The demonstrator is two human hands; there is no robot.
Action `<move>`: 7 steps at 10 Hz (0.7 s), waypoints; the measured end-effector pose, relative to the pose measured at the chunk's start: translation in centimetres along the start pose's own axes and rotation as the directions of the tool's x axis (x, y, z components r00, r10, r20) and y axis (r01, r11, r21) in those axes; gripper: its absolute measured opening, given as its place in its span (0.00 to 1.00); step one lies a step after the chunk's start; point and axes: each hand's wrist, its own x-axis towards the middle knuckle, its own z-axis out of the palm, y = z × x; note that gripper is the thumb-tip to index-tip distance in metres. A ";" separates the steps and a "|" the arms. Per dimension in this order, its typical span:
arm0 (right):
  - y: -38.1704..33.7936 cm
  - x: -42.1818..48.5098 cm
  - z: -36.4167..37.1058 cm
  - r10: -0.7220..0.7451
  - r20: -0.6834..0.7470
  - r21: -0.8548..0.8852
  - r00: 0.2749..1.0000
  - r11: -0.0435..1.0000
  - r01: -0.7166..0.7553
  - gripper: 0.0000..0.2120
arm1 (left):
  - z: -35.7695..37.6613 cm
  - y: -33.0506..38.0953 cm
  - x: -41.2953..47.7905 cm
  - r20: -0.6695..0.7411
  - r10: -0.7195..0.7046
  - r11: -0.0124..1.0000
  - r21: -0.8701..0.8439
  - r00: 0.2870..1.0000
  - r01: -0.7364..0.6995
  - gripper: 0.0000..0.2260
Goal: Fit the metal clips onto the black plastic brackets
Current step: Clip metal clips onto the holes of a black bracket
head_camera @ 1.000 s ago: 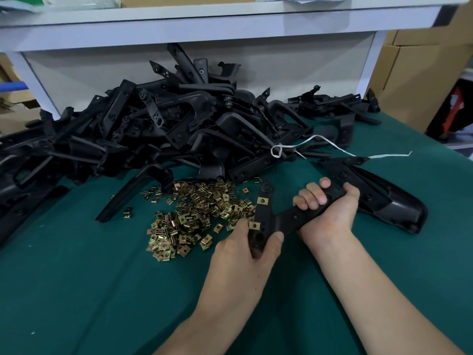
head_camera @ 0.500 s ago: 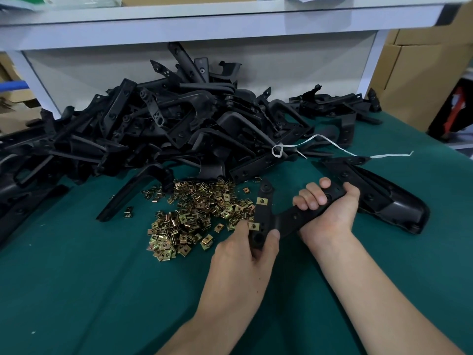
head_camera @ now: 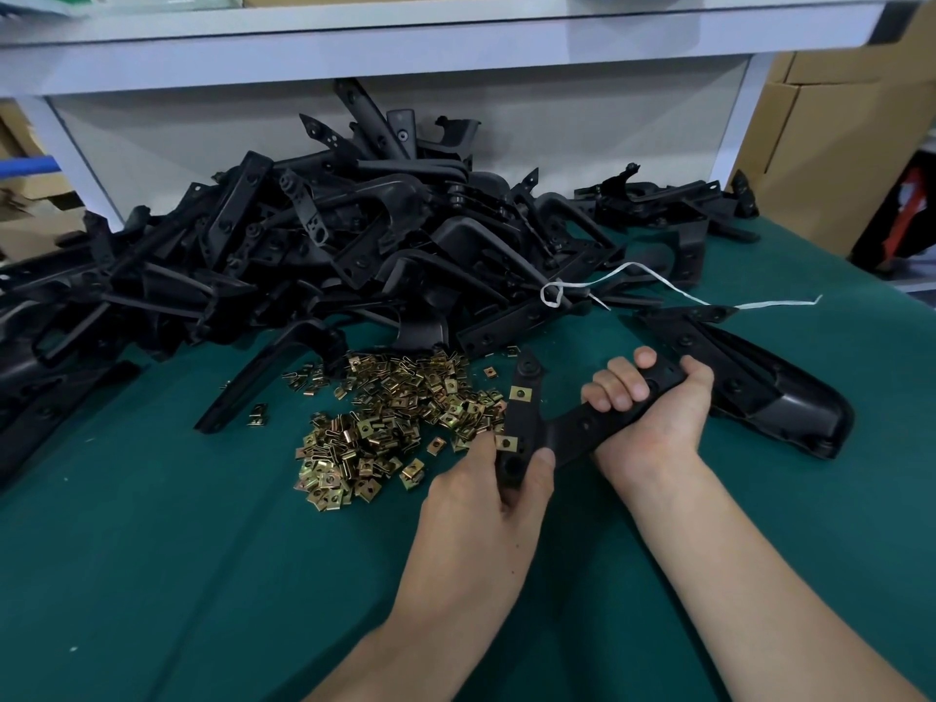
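Observation:
Both hands hold one black plastic bracket [head_camera: 572,428] just above the green table. My right hand [head_camera: 653,412] wraps around its right arm. My left hand [head_camera: 486,504] pinches the bracket's lower left end between thumb and fingers. Two brass-coloured metal clips sit on that left limb, an upper clip [head_camera: 520,394] and a lower clip [head_camera: 505,442] right by my left fingertips. A loose heap of metal clips [head_camera: 390,423] lies on the cloth just left of the bracket.
A big tangled pile of black brackets [head_camera: 324,255] fills the back of the green table [head_camera: 152,575]. Another bracket [head_camera: 770,392] lies right of my right hand. A white string [head_camera: 658,281] trails over the pile. A white shelf frame [head_camera: 405,48] stands behind, cardboard boxes [head_camera: 830,144] at right.
My left thumb has slid a little up the bracket's lower end, and the bracket has barely shifted. The right hand keeps the same hold.

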 end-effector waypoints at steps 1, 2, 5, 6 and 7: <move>0.0 0.0 0.0 0.003 0.004 0.001 1.000 1.000 -0.003 0.22 | 0.0 0.0 0.0 -0.005 -0.004 1.000 -0.002 1.000 0.004 0.15; 0.0 0.0 0.0 0.001 0.008 -0.001 1.000 1.000 -0.001 0.22 | 0.0 0.0 0.0 0.002 -0.006 1.000 -0.003 1.000 0.006 0.15; 0.1 0.0 -0.1 -0.001 0.019 -0.010 1.000 1.000 0.001 0.22 | 0.1 0.0 0.0 0.001 -0.009 1.000 0.011 1.000 0.009 0.15; 0.1 0.0 0.0 0.000 0.020 -0.009 1.000 1.000 0.000 0.22 | 0.1 0.0 0.0 0.002 -0.011 1.000 -0.003 1.000 0.011 0.15; 0.1 0.0 0.0 0.000 0.020 -0.011 1.000 1.000 0.000 0.21 | 0.1 0.0 0.0 0.003 -0.009 1.000 0.008 1.000 0.009 0.15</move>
